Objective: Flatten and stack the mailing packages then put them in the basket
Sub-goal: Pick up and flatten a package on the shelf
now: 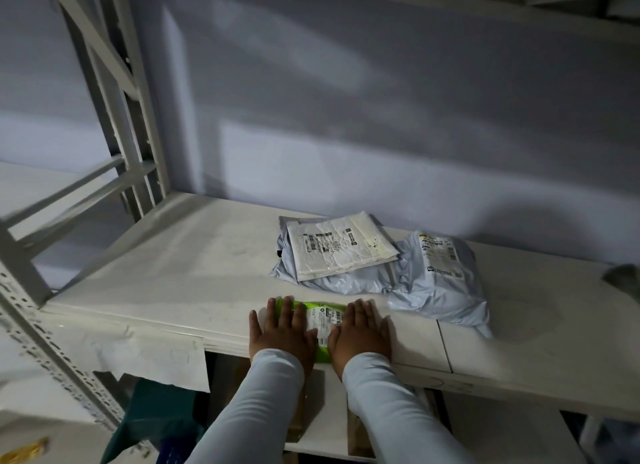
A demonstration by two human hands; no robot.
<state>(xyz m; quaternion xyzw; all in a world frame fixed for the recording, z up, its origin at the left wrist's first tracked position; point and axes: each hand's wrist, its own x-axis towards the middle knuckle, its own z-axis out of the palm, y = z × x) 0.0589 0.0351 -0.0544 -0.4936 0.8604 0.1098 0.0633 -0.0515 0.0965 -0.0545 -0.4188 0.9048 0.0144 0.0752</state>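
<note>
A bright green mailing package (321, 320) with a white label lies at the front edge of the white shelf (173, 273). My left hand (282, 330) presses flat on its left part, fingers straight. My right hand (360, 328) presses flat on its right part. Behind them, a white flat package (341, 247) rests on top of a grey package (332, 280). A puffy grey package (440, 283) with a printed label sits to the right, touching that stack. No basket is in view.
The shelf's metal upright (121, 117) and braces stand at the left, the wall close behind. A dark grey object (623, 278) pokes in at the right edge. Under the shelf are a dark green bag (156, 415) and cardboard.
</note>
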